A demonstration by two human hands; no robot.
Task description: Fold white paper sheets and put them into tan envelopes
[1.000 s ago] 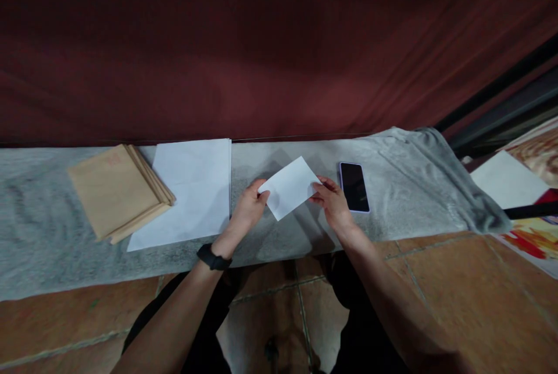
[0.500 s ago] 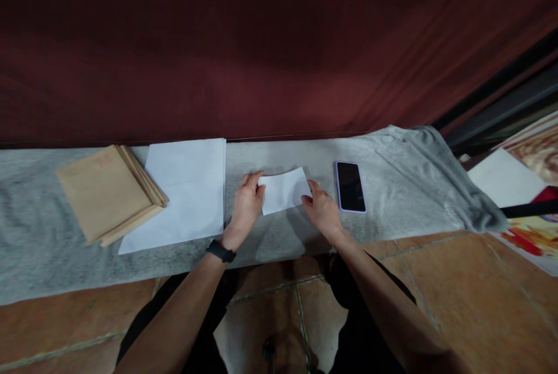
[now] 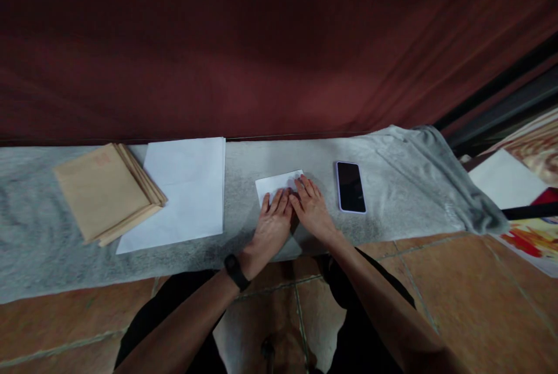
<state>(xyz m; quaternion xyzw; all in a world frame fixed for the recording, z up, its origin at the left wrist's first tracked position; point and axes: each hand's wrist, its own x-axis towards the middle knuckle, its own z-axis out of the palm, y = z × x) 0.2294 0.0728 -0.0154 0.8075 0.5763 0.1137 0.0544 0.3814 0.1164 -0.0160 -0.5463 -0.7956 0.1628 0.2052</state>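
Note:
A folded sheet of white paper [image 3: 271,183] lies on the grey cloth in front of me, its lower part covered by my hands. My left hand [image 3: 275,218] rests flat on it with fingers spread. Beside it, my right hand [image 3: 312,207] presses on the paper's right end, fingers stretched out, its thumb close to the left hand's fingertips. Both palms face down and neither grips anything. A dark-screened phone [image 3: 351,187] in a lilac case lies a little to the right of my right hand.
To the left lies a stack of white paper sheets [image 3: 192,188], partly under a pile of brown envelopes [image 3: 102,191]. The grey cloth [image 3: 405,188] covers a narrow bench. A dark red curtain [image 3: 279,83] hangs behind it. Tiled floor [image 3: 471,287] shows below.
Both hands have let go of the folded paper's ends and moved onto its face, closer together. The paper now lies flat on the cloth.

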